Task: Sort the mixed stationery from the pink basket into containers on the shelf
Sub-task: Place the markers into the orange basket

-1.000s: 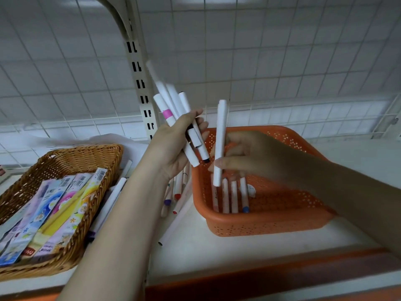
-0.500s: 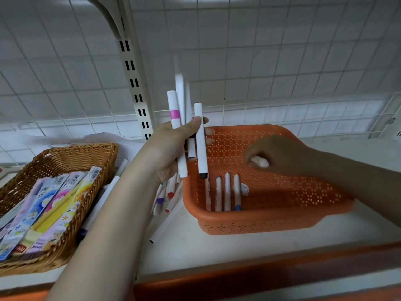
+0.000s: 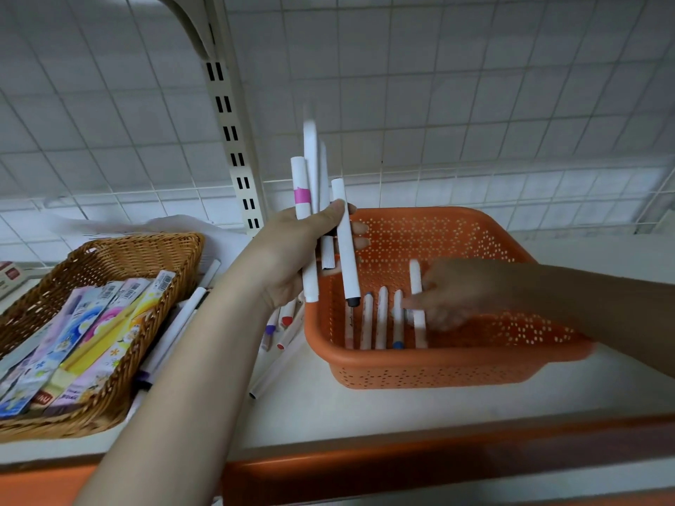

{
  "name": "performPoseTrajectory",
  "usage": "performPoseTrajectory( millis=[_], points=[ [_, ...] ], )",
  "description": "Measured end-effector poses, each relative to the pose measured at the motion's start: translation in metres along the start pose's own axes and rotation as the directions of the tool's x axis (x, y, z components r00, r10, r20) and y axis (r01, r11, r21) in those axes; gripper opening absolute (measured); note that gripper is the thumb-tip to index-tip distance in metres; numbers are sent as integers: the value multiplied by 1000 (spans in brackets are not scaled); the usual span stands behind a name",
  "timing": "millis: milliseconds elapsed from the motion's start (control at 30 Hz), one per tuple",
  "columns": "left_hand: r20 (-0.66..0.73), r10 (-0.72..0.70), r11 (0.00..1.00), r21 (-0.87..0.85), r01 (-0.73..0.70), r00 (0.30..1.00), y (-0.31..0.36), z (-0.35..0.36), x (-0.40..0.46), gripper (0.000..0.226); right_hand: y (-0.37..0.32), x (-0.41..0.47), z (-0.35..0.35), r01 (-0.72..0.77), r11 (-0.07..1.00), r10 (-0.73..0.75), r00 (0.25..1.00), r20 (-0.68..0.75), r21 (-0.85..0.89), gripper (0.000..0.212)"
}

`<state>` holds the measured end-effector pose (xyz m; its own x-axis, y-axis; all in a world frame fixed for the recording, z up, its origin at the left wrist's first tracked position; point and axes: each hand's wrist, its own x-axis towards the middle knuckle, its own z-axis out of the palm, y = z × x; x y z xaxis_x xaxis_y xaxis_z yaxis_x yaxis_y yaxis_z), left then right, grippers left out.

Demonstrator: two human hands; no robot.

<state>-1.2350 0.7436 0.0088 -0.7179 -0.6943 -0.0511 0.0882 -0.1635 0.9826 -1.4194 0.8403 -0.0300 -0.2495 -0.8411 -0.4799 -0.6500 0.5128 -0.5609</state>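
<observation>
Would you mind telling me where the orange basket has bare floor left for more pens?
The orange basket has bare floor along its back and right side, beyond the right hand. Its front-left is crowded: a row of white pens lies there, and the left hand holds a bundle above.

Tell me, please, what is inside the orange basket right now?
Four white pens lie side by side in the orange basket; the right hand lays down a fifth pen. The hand covers the floor beneath it.
</observation>
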Motion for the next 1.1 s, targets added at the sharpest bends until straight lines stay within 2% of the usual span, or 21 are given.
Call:
performPoseTrajectory(
  millis=[33, 100, 167, 233, 300, 367, 433, 500, 567, 633, 667, 700, 733, 767, 800, 833, 867, 933, 967, 1033, 1100],
  points=[
    [0, -3, 1000, -1, 3, 1000, -1, 0, 0, 18, -2, -2, 1, -46, 991, 50, 998, 32, -126, 40],
    [-9, -10, 1000, -17, 10, 1000, -2, 2, 1, 19, -14, -5, -7, 33, 975, -49, 997, -67, -221, 47],
    [-30, -13, 996, -84, 10, 999, -2, 6, 2, 20, -36, -19, -18, 225, 973, -231, 950, -210, -55, 44],
    [-43, -11, 988, -151, 4, 999, -2, 11, 5, 20, -56, -34, -17, 368, 927, -343, 910, -232, 75, 41],
    [-15, -17, 986, -168, 15, 1000, -2, 15, 5, 21, -63, -39, -5, 446, 894, -428, 872, -239, 27, 33],
    [28, -19, 989, -147, 23, 999, -1, 16, 4, 23, -61, -30, 6, 499, 863, -457, 838, -298, 78, 20],
    [23, -2, 994, -111, 4, 1000, -1, 14, 3, 27, -54, -32, 1, 530, 845, -470, 803, -367, 78, 14],
    [-17, 31, 996, -79, -32, 999, -2, 11, 2, 27, -45, -42, -9, 568, 823, -513, 736, -441, -9, 14],
    [-37, 62, 997, -48, -64, 997, -4, 8, 2, 27, -30, -40, -18, 503, 830, -555, 712, -429, -240, 19],
    [-8, 73, 997, -24, -73, 997, -5, 10, 0, 25, 43, 25, -25, 252, 930, -352, 822, -447, -269, 24],
    [17, 71, 997, -27, -70, 997, -4, 11, -1, 25, 63, 85, -28, 18, 970, -150, 832, -534, -244, 30],
    [45, 64, 997, -40, -63, 997, -4, 12, -3, 25, 76, 125, -34, -128, 992, 92, 805, -586, -20, 39],
    [72, 57, 997, -58, -52, 996, -3, 13, -4, 24, 81, 138, -35, -94, 994, 48, 829, -557, -55, 41],
    [96, 49, 996, -76, -42, 994, -3, 14, -4, 24, 78, 117, -31, 125, 991, -131, 918, -375, -39, 32],
    [118, 42, 996, -87, -32, 992, -3, 16, -5, 23, 62, 63, -16, 269, 962, -272, 930, -245, -47, 27],
    [140, 31, 996, -93, -18, 990, -3, 18, -5, 23, 18, 8, -9, 334, 940, -318, 932, -171, 69, 23],
    [167, 17, 996, -93, -2, 986, -3, 21, -6, 23, -10, -22, -13, 481, 848, -418, 865, -276, 223, 19],
    [225, -14, 998, -59, 28, 974, -5, 29, -9, 25, -45, -31, -25, 611, 687, -453, 783, -426, 393, 28],
    [241, -32, 999, -18, 38, 970, -5, 32, -11, 25, -50, -37, -30, 618, 657, -439, 779, -448, 431, 30],
    [264, -58, 997, 67, 42, 963, -6, 36, -13, 27, -58, -28, -30, 646, 667, -427, 740, -520, 373, 23],
    [283, -69, 994, 99, 42, 957, -5, 36, -15, 27, -59, -30, -31, 670, 643, -455, 723, -519, 371, 16]
  ],
)
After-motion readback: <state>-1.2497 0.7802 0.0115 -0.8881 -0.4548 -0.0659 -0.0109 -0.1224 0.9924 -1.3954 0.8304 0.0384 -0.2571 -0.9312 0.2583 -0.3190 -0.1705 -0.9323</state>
